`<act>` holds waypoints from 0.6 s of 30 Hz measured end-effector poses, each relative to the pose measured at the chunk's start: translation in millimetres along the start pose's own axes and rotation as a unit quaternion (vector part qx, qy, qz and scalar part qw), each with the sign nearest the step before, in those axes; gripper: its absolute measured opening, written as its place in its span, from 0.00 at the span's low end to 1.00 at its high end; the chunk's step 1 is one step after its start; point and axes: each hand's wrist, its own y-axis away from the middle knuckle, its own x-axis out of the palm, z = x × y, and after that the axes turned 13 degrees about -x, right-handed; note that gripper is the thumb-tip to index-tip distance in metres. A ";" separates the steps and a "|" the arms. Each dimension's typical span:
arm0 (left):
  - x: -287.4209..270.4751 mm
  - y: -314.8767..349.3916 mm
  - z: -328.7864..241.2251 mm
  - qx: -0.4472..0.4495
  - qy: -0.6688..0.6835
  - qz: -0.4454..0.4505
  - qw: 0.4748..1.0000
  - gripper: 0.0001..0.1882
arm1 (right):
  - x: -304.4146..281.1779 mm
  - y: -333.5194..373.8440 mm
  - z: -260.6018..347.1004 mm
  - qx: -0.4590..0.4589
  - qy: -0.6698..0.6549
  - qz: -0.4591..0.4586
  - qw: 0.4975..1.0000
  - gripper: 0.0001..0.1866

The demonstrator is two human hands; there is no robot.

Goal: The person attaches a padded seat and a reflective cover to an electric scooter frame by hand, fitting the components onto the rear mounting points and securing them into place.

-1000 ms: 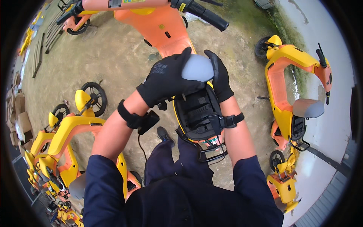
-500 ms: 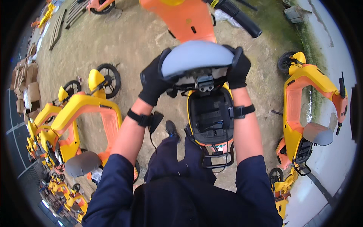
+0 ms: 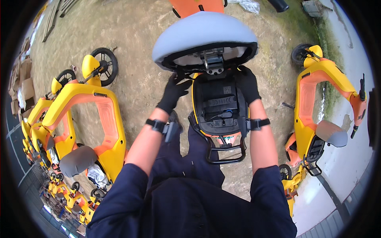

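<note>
The raised scooter seat [image 3: 204, 33] stands crosswise ahead of your fingers: left hand [image 3: 173, 93] spread near its left rim; right hand [image 3: 247, 85] by its right rim, grip undeterminable.

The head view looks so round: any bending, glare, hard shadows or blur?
In the head view, the corners go black and the wall bows toward the rim; light looks soft, with no hard shadow across the ground; glare brightens the wall's lower part; the grey seat looks fairly crisp, the lower-left scooters less so.
</note>
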 end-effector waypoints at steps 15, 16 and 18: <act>16.6 11.7 23.5 0.163 -0.210 -0.011 0.964 0.14 | -9.4 35.2 37.1 -0.019 0.086 0.068 0.994 0.16; 27.5 17.1 20.5 0.187 -0.258 -0.007 0.948 0.14 | -6.8 42.1 28.4 -0.102 0.096 0.008 0.990 0.16; 31.9 14.1 35.4 0.250 -0.349 -0.018 0.903 0.14 | 6.1 48.0 27.1 -0.063 0.077 0.042 0.994 0.20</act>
